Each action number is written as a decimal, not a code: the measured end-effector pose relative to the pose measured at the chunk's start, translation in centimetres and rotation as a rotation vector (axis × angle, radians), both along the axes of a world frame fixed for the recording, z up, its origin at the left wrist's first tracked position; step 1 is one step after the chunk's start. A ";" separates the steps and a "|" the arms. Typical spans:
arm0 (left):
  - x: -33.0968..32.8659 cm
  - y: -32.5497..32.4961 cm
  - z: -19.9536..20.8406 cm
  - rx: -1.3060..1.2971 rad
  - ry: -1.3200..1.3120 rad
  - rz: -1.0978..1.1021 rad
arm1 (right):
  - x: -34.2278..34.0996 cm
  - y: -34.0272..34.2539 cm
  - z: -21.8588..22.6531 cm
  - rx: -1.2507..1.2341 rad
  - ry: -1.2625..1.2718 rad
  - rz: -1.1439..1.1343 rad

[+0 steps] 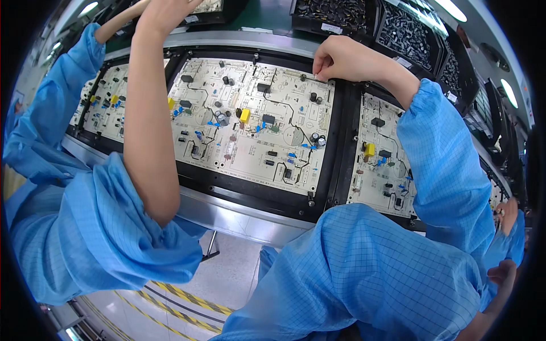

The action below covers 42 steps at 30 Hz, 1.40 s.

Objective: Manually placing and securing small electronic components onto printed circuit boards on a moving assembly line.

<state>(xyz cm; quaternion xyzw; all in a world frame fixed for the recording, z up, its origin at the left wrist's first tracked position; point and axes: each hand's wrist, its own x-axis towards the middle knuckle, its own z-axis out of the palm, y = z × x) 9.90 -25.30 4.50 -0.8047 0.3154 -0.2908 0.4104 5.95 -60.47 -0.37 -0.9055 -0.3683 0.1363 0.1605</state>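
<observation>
My right hand (347,59) is over the top right corner of a pale circuit board (267,148). Its thumb and fingertips are pinched together at the board's edge, beside a row of small connector pins. Whatever they hold is too small to make out. My left hand (165,16) reaches up to the top edge of the view, next to a dark bin (227,12) of pale parts; its fingertips are cut off, so its grip cannot be told. On the board stand a yellow block component (245,116), black capacitors (317,99) and small blue parts (264,126).
Black frames (338,153) hold more boards (372,170) to either side, along a metal rail (239,219). Bins of black components (333,16) and of small dark parts (406,34) stand behind. A co-worker's blue sleeve (79,62) is at left; another person's hand (506,215) is at far right.
</observation>
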 end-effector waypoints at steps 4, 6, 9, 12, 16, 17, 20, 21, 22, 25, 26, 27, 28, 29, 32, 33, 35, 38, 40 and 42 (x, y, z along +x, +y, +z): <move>-3.4 0.5 0.3 0.114 -0.022 0.076 | -0.7 0.6 0.5 0.007 -0.046 0.033; -5.1 1.1 -0.5 0.236 -0.039 0.151 | -0.8 0.6 0.4 0.009 -0.043 0.038; -8.6 0.8 -0.9 0.363 -0.056 0.231 | -0.8 0.6 0.0 0.036 -0.081 0.048; -11.9 -1.7 -1.8 0.512 0.056 0.499 | -1.5 0.2 -0.2 0.064 -0.099 0.042; -13.9 -2.6 -3.7 0.247 0.005 0.517 | -2.1 0.5 -0.4 0.080 -0.172 0.004; -14.0 -2.7 -4.3 0.339 -0.098 0.515 | -2.1 0.6 -0.5 0.091 -0.160 -0.030; -13.9 -3.7 -4.8 0.413 -0.261 0.461 | -2.2 0.5 -0.8 0.121 -0.146 -0.053; -13.8 -4.0 -4.8 0.396 -0.320 0.411 | -2.2 0.3 -0.7 0.120 -0.148 -0.054; -13.4 -4.0 -4.6 0.402 -0.320 0.415 | -2.1 0.2 -0.7 0.117 -0.113 -0.039; -10.5 -3.6 -3.0 -0.320 0.134 0.397 | -2.1 0.2 -0.1 0.091 -0.100 -0.002; -9.2 -3.7 -1.6 -0.013 0.042 0.298 | -2.2 0.1 0.0 0.066 -0.119 0.013; -8.0 -3.5 -0.6 0.298 -0.050 0.204 | -2.0 0.2 -0.1 0.072 -0.121 0.025; -6.0 -3.6 0.0 0.298 -0.056 0.212 | -1.7 0.2 -0.1 0.061 -0.246 0.105; -3.9 -3.6 0.7 0.125 -0.078 0.112 | -1.3 0.7 -0.1 0.054 -0.372 0.193; -2.2 -1.0 1.5 -0.047 -0.085 0.043 | 0.0 3.9 0.2 0.157 -0.310 0.195; -1.9 -0.8 0.6 -0.050 -0.076 0.067 | 0.1 5.6 0.3 0.211 -0.328 0.198; -1.5 -0.1 0.7 -0.075 -0.075 0.085 | 1.3 8.1 0.1 0.209 -0.365 0.230; -1.4 1.1 0.5 -0.099 -0.067 0.119 | 2.6 11.8 0.0 0.150 -0.365 0.214; -1.2 1.9 0.4 -0.115 -0.060 0.139 | 2.8 13.5 -0.1 0.082 -0.327 0.167; -0.9 2.7 0.2 -0.133 -0.054 0.160 | 3.1 14.5 -0.3 -0.062 -0.320 0.134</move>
